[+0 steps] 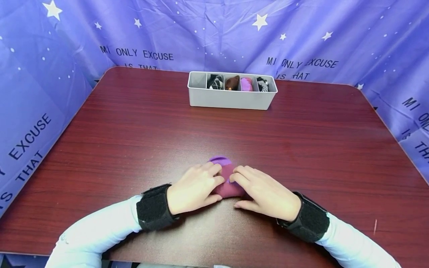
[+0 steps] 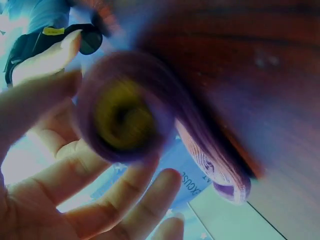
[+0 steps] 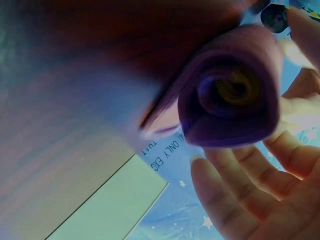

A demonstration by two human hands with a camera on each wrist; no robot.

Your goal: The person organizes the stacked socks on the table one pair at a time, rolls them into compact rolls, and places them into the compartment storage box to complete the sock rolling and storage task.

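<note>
A pink and purple sock (image 1: pixel 228 190) lies on the table between the two hands, partly rolled up, with a flat purple end (image 1: pixel 220 160) stretching away from the body. My left hand (image 1: pixel 197 186) grips the left side of the roll, and my right hand (image 1: pixel 268 191) holds its right side; both have bent fingers on top and the thumb at the near side. In the left wrist view the rolled sock (image 2: pixel 90 117) shows a spiral end with yellow inside. The right wrist view shows the opposite end of the sock roll (image 3: pixel 230 132), also yellow at its core.
Toward the table's far edge stands a light grey divided box (image 1: pixel 231 99). Its compartments hold a black-and-white patterned bundle (image 1: pixel 215 82), a brown one (image 1: pixel 232 83), a pink and purple one (image 1: pixel 246 84) and a striped one (image 1: pixel 263 85). A purple starred curtain (image 1: pixel 214 33) surrounds the table (image 1: pixel 134 130).
</note>
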